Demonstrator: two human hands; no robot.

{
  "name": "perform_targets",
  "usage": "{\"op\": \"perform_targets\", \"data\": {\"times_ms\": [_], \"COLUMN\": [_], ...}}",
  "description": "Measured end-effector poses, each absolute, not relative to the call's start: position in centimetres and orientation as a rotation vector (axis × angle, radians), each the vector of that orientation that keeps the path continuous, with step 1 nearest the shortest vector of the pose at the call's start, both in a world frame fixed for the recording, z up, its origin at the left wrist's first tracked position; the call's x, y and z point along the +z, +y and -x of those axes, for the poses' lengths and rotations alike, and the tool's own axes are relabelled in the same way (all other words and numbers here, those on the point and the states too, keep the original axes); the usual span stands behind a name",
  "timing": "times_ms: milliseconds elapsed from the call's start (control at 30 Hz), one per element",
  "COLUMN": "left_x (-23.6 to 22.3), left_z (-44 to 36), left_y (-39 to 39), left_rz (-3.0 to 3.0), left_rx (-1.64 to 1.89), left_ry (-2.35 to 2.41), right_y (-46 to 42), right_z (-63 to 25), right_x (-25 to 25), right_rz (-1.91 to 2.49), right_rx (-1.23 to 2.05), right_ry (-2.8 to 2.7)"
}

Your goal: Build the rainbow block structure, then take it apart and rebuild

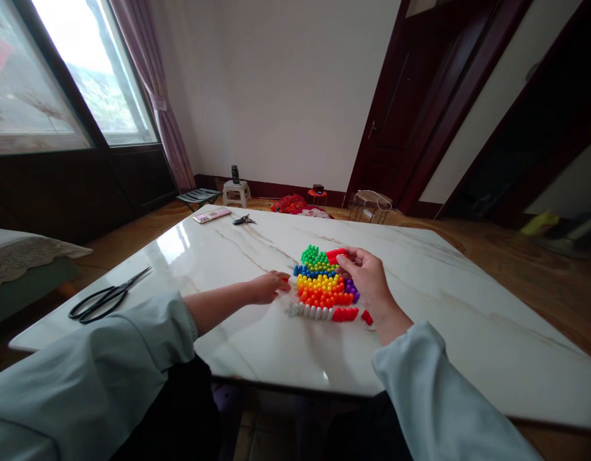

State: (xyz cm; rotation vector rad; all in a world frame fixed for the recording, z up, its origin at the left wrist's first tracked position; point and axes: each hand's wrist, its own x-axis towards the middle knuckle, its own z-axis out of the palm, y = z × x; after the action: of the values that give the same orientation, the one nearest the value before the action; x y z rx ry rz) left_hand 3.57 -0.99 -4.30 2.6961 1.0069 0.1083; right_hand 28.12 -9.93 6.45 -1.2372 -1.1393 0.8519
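Observation:
A flat board of coloured pegs [323,285] lies on the white marble table [257,333], with green, blue, yellow, orange, purple, white and red rows. My right hand [367,275] rests over the board's right side, fingers pinched on a red piece [334,255] at its upper edge. Left of the board sits my left hand [267,287], curled on the tabletop, with a small red peg [285,279] at its fingertips. A loose red peg [367,317] lies beside my right wrist.
Black scissors [107,298] lie near the table's left edge. A pink phone [212,215] and keys [242,220] sit at the far edge. Behind the table stand a white stool [237,191], a small red stool [317,194] and a dark door [415,102]. A bed [21,262] is at left.

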Motion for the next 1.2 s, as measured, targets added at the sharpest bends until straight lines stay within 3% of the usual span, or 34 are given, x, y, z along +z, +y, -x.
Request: {"op": "perform_targets", "data": {"times_ms": [767,1200], "left_x": [-3.8,-4.1], "left_z": [-2.7,-2.2], "left_y": [-1.3,-1.1], "left_rz": [-2.582,-2.404], "left_rx": [-0.051,0.18], "left_ry": [1.433,1.376], "right_y": [-10.0,-9.8], "right_z": [-28.7,-28.4], "right_x": [6.4,6.1], "right_rz": [1.254,1.268], "right_rx": [0.902,0.924], "right_ry": [-1.096,-1.124]}}
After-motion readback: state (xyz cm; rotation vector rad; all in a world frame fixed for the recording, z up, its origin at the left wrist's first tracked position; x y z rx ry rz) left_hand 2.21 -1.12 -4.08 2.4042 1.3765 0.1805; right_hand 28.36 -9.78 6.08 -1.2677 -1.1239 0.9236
